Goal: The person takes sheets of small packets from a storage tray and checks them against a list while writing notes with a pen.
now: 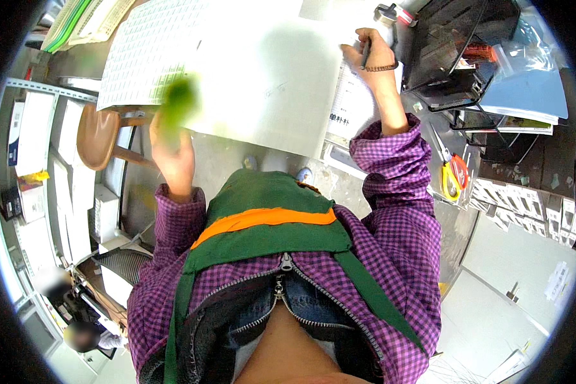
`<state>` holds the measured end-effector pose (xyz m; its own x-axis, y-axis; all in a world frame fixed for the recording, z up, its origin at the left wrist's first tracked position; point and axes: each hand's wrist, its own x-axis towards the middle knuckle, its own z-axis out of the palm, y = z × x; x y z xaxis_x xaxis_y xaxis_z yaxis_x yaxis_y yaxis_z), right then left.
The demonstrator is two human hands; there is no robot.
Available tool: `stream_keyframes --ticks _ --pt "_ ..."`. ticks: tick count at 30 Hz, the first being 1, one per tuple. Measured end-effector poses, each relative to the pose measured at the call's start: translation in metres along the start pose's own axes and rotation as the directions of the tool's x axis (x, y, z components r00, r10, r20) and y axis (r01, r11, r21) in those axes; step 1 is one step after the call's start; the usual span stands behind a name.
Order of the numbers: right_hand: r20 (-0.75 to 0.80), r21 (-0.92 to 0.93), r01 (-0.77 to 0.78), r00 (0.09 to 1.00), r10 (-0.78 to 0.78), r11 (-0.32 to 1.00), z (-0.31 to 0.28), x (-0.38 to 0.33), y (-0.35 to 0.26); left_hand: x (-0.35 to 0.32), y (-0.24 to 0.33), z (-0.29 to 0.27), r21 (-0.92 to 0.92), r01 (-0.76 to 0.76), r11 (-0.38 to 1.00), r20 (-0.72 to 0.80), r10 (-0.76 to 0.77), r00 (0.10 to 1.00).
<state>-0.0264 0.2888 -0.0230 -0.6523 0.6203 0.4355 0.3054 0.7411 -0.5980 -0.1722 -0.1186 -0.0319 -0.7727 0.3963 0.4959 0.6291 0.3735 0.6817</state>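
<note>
Head view: right hand [372,56] pinches a pen [365,54] over the paper sheet [352,102] on the table [262,77]. Left hand [171,150] is closed around a blurred green object [178,105]. Judgement: steady the sheet while writing. A wire basket [454,45] crowds the right; open room lies leftward.

The worktop [544,166] carries large white sheets [262,70], a black mesh tray [457,38] with folders at its right edge, and scissors [453,176] near its front edge.
</note>
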Motion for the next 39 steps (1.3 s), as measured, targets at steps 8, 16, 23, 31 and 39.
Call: stream_keyframes --ticks 8,16,23,31,39 --pt "0.075 0.312 -0.137 0.990 0.120 0.940 0.016 -0.003 -0.003 0.037 0.090 0.039 0.047 -0.238 0.970 0.227 0.221 0.948" --pt "0.238 0.641 -0.353 0.936 0.261 0.681 0.003 -0.004 -0.032 0.050 0.137 0.069 -0.051 -0.299 0.953 0.322 0.299 0.898" --pt "0.529 0.803 -0.555 0.832 0.167 0.218 0.011 -0.009 -0.040 0.068 0.123 0.142 -0.257 0.283 0.924 0.609 -0.073 0.790" --pt "0.522 0.791 -0.473 0.853 -0.026 0.388 0.015 -0.015 -0.045 0.075 0.112 0.144 -0.407 0.448 0.796 0.673 -0.070 0.737" --pt "0.540 0.770 -0.515 0.840 0.044 0.377 0.012 -0.014 -0.047 0.076 0.118 0.138 -0.362 0.465 0.808 0.703 -0.091 0.705"
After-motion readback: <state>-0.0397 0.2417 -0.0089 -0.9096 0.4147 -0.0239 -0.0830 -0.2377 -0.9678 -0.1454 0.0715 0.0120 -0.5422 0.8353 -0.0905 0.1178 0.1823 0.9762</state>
